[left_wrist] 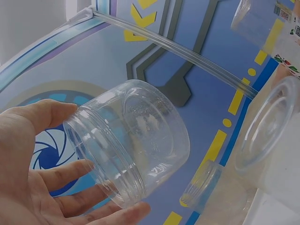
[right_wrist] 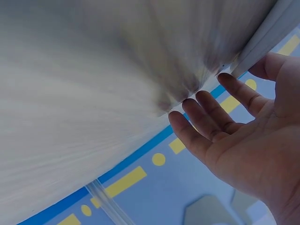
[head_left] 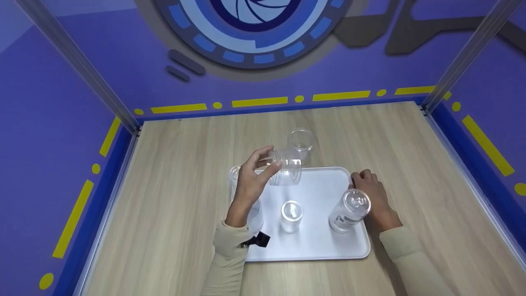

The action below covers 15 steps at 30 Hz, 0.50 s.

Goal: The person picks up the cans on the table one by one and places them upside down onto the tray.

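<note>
My left hand (head_left: 251,181) holds a clear plastic jar (head_left: 289,166) on its side above the back part of the white tray (head_left: 316,185). Thumb and fingers grip the jar around its threaded mouth, as the left wrist view shows. On the table beside the tray's right edge rests my right hand (head_left: 373,193). Its fingertips touch the wood and its thumb lies close to the tray's rim. Next to that hand, a tall clear jar (head_left: 345,222) with a printed label stands on the tray. A smaller clear jar (head_left: 291,218) stands mid-tray.
Behind the tray stands another clear jar (head_left: 301,139) on the wooden table (head_left: 185,164). One more jar (head_left: 255,220) is partly hidden by my left wrist, and a clear rim (head_left: 234,174) shows at the tray's back left corner. Purple panels (head_left: 102,61) enclose the table.
</note>
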Tool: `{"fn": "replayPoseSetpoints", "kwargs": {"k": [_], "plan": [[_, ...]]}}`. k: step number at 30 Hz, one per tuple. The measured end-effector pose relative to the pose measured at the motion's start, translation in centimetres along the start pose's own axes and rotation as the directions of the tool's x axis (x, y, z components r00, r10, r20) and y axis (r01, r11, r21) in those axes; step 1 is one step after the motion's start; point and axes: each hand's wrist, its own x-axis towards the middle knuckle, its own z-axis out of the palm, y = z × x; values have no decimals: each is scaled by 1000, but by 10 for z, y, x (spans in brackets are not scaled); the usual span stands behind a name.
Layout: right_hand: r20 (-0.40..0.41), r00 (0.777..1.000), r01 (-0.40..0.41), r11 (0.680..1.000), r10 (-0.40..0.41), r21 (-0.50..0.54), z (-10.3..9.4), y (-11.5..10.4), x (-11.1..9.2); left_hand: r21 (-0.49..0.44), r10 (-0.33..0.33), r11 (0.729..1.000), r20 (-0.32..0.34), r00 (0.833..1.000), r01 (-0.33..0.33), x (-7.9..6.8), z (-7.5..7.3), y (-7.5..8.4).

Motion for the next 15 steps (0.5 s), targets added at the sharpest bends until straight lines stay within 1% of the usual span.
{"fn": "replayPoseSetpoints", "kwargs": {"k": [10,15], "plan": [[47,999,-27,999,26,19,-3,-1,3,-15,13,1000,-14,1000,-13,-3,-1,-1],[32,999,-22,997,20,74,-6,0,1,-28,14,1000,-7,1000,-14,-5,0,-3]]}}
